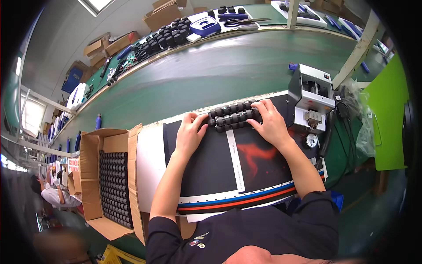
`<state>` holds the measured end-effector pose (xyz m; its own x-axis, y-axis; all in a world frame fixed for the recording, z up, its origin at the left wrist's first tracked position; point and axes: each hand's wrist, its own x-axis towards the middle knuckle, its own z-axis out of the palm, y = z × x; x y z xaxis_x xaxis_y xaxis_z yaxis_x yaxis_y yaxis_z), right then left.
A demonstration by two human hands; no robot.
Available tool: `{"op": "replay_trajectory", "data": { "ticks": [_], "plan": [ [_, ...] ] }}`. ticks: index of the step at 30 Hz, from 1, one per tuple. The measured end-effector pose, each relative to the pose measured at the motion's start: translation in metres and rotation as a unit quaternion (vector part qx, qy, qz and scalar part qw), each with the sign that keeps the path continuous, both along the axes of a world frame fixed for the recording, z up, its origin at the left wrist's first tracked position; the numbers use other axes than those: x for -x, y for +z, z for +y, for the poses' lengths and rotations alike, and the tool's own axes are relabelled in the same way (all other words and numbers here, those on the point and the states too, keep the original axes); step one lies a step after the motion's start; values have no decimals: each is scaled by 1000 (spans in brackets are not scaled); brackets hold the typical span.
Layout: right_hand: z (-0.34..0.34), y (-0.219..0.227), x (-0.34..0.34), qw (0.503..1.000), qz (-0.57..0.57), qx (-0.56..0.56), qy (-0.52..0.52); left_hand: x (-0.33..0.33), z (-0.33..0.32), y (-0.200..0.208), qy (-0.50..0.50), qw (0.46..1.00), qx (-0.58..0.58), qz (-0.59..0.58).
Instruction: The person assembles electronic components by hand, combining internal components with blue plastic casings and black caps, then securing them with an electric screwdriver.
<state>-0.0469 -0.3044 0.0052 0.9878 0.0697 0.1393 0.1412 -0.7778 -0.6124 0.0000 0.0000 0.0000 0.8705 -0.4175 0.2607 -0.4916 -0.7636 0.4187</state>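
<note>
Several rows of small black rounded parts (231, 116) lie packed together at the far edge of a black mat (202, 169). My left hand (191, 133) presses against their left end, fingers bent and thumb on the near side. Closed on the right end is my right hand (269, 124), with the fingers over the far row and the thumb at the near rows. The parts sit between both hands. Whether they are joined to each other I cannot tell.
Left of the mat stands an open cardboard box (90, 176) filled with rows of similar black parts. A small bench machine (313, 94) with a round gauge (311, 140) is on the right. More black parts, scissors (246, 21) and a blue-and-white device (205, 27) lie on the far ledge.
</note>
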Motion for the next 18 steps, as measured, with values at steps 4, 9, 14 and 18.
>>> {"op": "replay_trajectory", "data": {
  "ticks": [4,9,14,18],
  "plan": [
    [2,6,2,999,-34,-27,-11,-4,-8,-1,23,995,57,-77],
    [6,-24,-19,955,-35,-291,-35,-2,-15,-2,19,995,83,-48],
    [43,-46,-27,955,-34,-290,-54,-6,-14,-17,-8,1000,-4,-9],
    [74,-48,-30,962,-60,-260,-48,-11,12,-17,-16,999,-14,-36]
  ]
}}
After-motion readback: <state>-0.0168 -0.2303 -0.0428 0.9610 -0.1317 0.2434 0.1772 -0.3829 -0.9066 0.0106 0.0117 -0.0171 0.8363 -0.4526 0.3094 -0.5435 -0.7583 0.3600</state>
